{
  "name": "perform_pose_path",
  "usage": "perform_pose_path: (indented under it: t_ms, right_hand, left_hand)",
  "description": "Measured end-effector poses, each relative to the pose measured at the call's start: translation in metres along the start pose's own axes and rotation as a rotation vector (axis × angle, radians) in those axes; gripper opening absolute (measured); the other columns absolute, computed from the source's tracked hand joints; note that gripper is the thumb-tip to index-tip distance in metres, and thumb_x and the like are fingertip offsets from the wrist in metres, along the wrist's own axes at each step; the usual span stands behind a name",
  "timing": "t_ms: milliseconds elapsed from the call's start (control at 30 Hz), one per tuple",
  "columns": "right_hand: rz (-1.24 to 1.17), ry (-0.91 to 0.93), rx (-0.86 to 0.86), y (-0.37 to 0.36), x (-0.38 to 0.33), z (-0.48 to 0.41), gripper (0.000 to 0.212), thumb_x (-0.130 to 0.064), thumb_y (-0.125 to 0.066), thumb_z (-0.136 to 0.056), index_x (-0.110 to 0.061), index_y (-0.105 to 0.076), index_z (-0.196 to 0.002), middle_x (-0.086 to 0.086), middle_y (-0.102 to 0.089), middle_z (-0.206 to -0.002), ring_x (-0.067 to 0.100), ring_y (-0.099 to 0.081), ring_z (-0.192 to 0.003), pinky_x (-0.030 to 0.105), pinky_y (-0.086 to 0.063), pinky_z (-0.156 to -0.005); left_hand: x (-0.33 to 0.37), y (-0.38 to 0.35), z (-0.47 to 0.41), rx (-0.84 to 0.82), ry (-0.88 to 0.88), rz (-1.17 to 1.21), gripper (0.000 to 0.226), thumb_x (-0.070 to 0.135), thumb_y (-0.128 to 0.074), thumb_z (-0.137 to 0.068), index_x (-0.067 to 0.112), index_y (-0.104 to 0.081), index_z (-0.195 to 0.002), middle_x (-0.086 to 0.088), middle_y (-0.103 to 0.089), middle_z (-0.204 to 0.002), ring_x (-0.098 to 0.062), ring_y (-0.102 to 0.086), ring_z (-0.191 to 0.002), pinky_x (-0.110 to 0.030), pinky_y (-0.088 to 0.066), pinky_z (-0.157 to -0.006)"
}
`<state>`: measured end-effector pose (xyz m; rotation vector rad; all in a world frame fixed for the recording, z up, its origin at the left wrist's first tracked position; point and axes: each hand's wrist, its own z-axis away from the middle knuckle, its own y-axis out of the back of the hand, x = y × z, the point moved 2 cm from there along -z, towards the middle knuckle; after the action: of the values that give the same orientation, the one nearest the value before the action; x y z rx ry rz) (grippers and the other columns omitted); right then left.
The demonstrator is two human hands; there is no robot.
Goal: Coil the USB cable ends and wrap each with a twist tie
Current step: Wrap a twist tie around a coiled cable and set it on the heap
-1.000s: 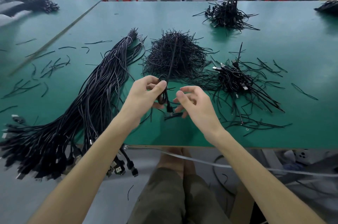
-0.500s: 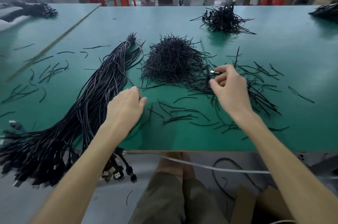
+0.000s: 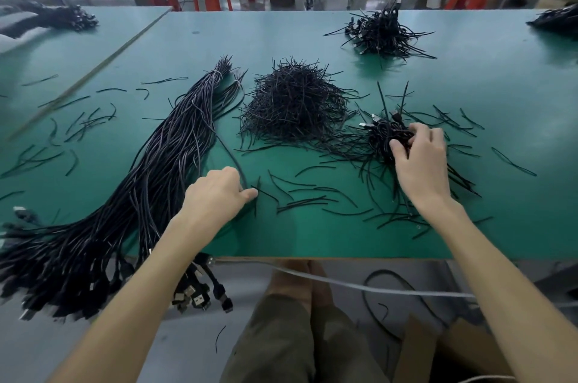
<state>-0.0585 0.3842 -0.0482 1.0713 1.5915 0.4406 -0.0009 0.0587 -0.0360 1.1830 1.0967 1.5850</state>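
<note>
Half a second ago the right hand (image 3: 420, 160) was carrying a coiled cable above the scattered ties. It has since come down on the pile of coiled cables (image 3: 386, 135), and its thumb and bent fingers close on the coils at the top. The left hand (image 3: 219, 195) has moved away from the bundle of cables (image 3: 150, 188) towards the middle of the desk (image 3: 312, 239), and a single cable (image 3: 228, 151) now comes with it.

The left hand lies knuckles up with its fingers curled under and its thumb tip pointing towards the right hand. The single cable enters the hand between the thumb and the fingers and is pinched there. From the hand it arcs away from the person and rejoins the bundle.

The bundle lies just outside the left hand, running from beyond it back past the wrist. Its USB plugs (image 3: 200, 298) hang over the desk edge under the left forearm.

Loose ties (image 3: 306, 201) lie flat on the desk between the two hands, the nearest one just beside the left thumb. Beyond the gap between the hands is the heap of twist ties (image 3: 294, 104), nearer the right hand's pile than the left hand. More loose ties are strewn around the right hand and under its wrist.
</note>
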Motion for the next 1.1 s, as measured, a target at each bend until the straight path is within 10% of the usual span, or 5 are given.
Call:
perform_pose_path:
  t_ms: [200, 467, 633, 800, 1100]
  right_hand:
    - [0.125, 0.29, 0.14, 0.0, -0.029, 0.026, 0.043, -0.007, -0.065, -0.093, -0.018, -0.058, -0.134, 0.009, -0.047, -0.129, 0.027, -0.038, -0.119, 0.032, -0.027, -0.1]
    - [-0.2, 0.736, -0.277, -0.029, -0.108, 0.079, 0.08, 0.004, -0.072, -0.081, -0.02, -0.044, -0.151, -0.005, -0.052, -0.144, 0.02, -0.042, -0.132, 0.039, -0.035, -0.114]
    - [-0.302, 0.577, -0.583, -0.046, -0.116, 0.088, 0.078, 0.015, -0.056, -0.084, -0.021, -0.04, -0.151, 0.002, -0.063, -0.117, 0.021, -0.05, -0.114, 0.039, -0.044, -0.1]
    - [-0.088, 0.694, -0.456, -0.034, -0.102, 0.08, 0.033, 0.004, -0.049, -0.093, -0.014, -0.065, -0.115, -0.002, -0.065, -0.1, 0.023, -0.058, -0.093, 0.048, -0.051, -0.083]
    - [-0.166, 0.531, -0.297, -0.005, -0.078, 0.078, 0.028, -0.03, -0.048, -0.105, -0.013, -0.069, -0.112, -0.008, -0.058, -0.077, 0.023, -0.057, -0.073, 0.047, -0.051, -0.074]
  left_hand:
    - [0.004, 0.0, 0.001, 0.111, -0.101, 0.366, 0.025, 0.034, -0.067, -0.098, 0.018, -0.054, -0.085, 0.003, -0.064, -0.083, -0.019, -0.061, -0.071, -0.037, -0.052, -0.073]
    - [0.041, 0.011, 0.023, 0.107, -0.436, 0.492, 0.025, 0.015, -0.052, -0.101, 0.021, -0.065, -0.081, 0.001, -0.069, -0.066, -0.02, -0.061, -0.04, -0.027, -0.048, -0.046]
    - [0.037, 0.011, 0.026, 0.003, -0.489, 0.495, 0.025, 0.014, -0.052, -0.103, 0.016, -0.07, -0.086, 0.0, -0.067, -0.065, -0.015, -0.051, -0.036, -0.032, -0.049, -0.043]
    - [0.022, 0.011, 0.026, -0.094, -0.481, 0.651, 0.032, 0.03, -0.057, -0.105, 0.014, -0.068, -0.079, 0.008, -0.042, -0.051, -0.013, -0.036, -0.043, -0.023, -0.034, -0.044]
    - [0.01, 0.02, 0.014, -0.005, -0.409, 1.081, 0.027, 0.029, -0.064, -0.101, 0.01, -0.068, -0.082, -0.002, -0.04, -0.053, -0.015, -0.031, -0.043, -0.022, -0.027, -0.043]
